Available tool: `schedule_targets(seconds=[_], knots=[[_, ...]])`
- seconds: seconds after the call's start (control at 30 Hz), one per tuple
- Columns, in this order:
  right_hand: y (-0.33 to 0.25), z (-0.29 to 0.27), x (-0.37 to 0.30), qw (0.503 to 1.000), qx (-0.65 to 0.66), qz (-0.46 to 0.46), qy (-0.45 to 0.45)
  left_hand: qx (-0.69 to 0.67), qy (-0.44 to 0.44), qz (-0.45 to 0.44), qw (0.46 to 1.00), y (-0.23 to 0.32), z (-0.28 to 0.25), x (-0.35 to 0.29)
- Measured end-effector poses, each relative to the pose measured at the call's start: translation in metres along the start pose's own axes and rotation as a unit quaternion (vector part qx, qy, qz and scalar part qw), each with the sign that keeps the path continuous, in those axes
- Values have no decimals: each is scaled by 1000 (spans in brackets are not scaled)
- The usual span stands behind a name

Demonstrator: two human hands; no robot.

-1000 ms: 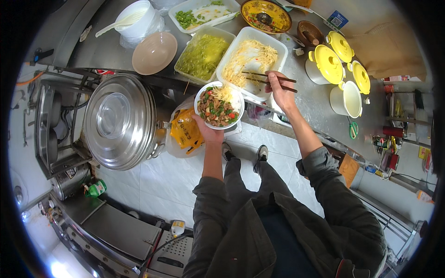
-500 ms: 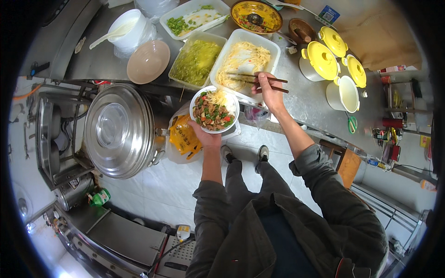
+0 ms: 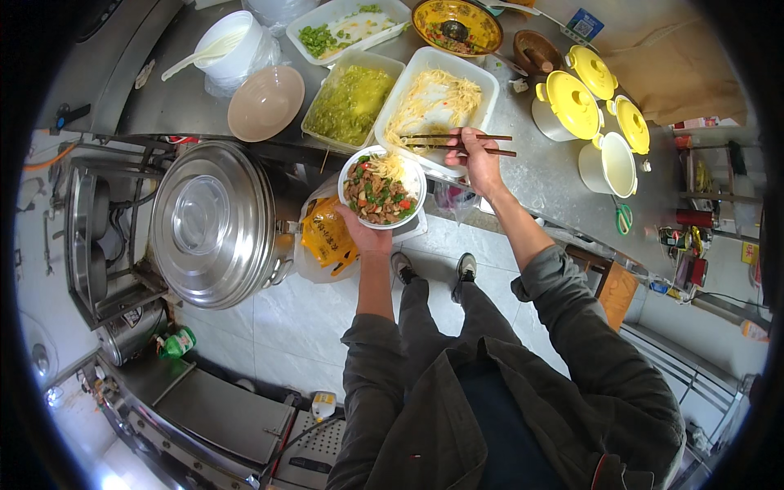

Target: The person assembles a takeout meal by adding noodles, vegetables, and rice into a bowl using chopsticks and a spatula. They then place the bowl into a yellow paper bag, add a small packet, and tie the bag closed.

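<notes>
My left hand (image 3: 365, 232) is wrapped round the underside of a white bowl (image 3: 420, 196). In that bowl lie white rice, pale yellow shreds and a mix of meat with green and red pepper pieces (image 3: 379, 199). My right hand (image 3: 476, 161) grips a pair of dark chopsticks (image 3: 492, 144), their tips at the near left corner of a white tray (image 3: 488, 82). That tray contains more pale yellow shreds (image 3: 441, 91); some shreds span from its corner to the bowl. Left of it stands a tub of green chopped food (image 3: 349, 102).
A beige bowl (image 3: 265, 104), a white tub with a spoon (image 3: 229, 49), a tray of chopped greens (image 3: 359, 24) and a yellow patterned bowl (image 3: 482, 18) stand along the steel counter. Yellow-lidded pots (image 3: 570, 102) and green-handled scissors (image 3: 624, 219) are at right. A large lidded steel pot (image 3: 204, 224) is at left.
The chopsticks have shifted slightly and now lie closer to level, with their tips near the bowl. More shreds reach over the bowl's far rim.
</notes>
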State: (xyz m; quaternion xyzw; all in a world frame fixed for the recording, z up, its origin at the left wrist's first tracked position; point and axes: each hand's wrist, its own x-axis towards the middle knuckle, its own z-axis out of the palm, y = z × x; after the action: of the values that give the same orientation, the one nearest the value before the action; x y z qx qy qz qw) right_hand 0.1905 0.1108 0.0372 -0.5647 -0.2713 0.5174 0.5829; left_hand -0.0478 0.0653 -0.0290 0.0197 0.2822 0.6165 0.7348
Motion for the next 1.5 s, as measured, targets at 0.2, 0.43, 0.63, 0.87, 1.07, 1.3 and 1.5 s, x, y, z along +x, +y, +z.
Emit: schedule_targets(seconds=[0.2, 0.43, 0.63, 0.87, 1.07, 1.3, 1.5], knots=[[-2, 0, -1, 999, -21, -19, -36, 19, 27, -15, 999, 5, 5, 0], [-19, -5, -18, 997, -21, -61, -49, 35, 8, -6, 999, 10, 7, 1], [-41, 12, -73, 962, -186, -118, -158, -6, 21, -11, 1000, 1, -1, 6], [-27, 23, -72, 982, -125, -132, -46, -39, -17, -20, 999, -3, -18, 13], [-27, 23, -75, 941, -265, -185, -96, -16, 1, -7, 1000, -4, -19, 14], [-36, 21, -88, 874, -322, -336, -139, -19, -6, -3, 1000, -7, -10, 11], [-24, 18, -89, 854, -343, -356, -163, -44, -22, -9, 999, -9, -16, 12]])
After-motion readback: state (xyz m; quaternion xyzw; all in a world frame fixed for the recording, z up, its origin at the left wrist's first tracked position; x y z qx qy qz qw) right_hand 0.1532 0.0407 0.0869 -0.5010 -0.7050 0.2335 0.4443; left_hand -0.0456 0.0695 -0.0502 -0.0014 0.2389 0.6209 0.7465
